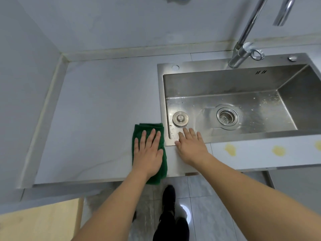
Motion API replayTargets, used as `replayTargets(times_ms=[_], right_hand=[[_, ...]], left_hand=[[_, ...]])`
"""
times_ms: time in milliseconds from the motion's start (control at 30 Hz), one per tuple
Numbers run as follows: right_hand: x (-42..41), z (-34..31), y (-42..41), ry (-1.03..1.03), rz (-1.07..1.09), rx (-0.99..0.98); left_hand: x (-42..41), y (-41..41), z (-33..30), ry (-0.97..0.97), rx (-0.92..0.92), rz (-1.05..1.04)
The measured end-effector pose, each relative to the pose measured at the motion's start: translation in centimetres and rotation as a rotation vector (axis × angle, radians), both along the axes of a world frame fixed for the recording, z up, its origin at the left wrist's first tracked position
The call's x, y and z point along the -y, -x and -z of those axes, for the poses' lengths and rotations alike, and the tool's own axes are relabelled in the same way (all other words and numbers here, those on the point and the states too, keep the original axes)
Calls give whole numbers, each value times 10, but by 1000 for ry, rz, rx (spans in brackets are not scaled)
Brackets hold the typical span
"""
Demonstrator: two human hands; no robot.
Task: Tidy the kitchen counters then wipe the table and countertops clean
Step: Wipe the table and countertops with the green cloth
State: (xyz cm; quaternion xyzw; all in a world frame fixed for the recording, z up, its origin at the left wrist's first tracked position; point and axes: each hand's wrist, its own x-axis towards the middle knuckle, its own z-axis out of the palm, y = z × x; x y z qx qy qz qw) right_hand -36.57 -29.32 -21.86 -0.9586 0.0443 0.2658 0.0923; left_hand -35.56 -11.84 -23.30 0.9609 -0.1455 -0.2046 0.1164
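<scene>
A pale grey stone countertop (97,105) is seen, into which a rectangular stainless-steel sink (199,66) is set. A folded dark green cloth (137,131) lies near its front edge, just beside the sink. Two yellowish stains (230,149) are seen on the front strip.

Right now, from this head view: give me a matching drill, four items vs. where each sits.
Items:
1. green cloth
2. sink stopper
3. strainer basket
4. yellow stains

Places:
A. in the sink's drain hole
B. counter strip in front of the sink
C. loose on the sink floor, near the left wall
D. flat under the left hand

Pairs: 1-D, 2-C, 3-A, 4-B
</scene>
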Motion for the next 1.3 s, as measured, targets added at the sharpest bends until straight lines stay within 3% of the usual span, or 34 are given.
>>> replayTargets(times_ms=[233,400,533,667,833,1033,1300], right_hand=[[-4,-20,90,-54,13,176],[-41,-24,93,-94,-440,362],[-76,-29,86,-177,-651,224],[-83,-23,79,-96,-643,175],[-57,-23,64,-167,-643,182],[-24,-28,54,-158,-638,57],[87,-48,46,-4,-652,-214]], left_hand=[[-10,-10,-33,14,-300,46],[-29,-14,-46,-170,-207,215],[-42,-17,-38,-238,-47,169],[-62,-28,-40,-295,88,140],[-68,-34,-41,-184,1,38],[-44,-21,-41,-165,-55,-12],[55,27,-47,-54,-164,-89]])
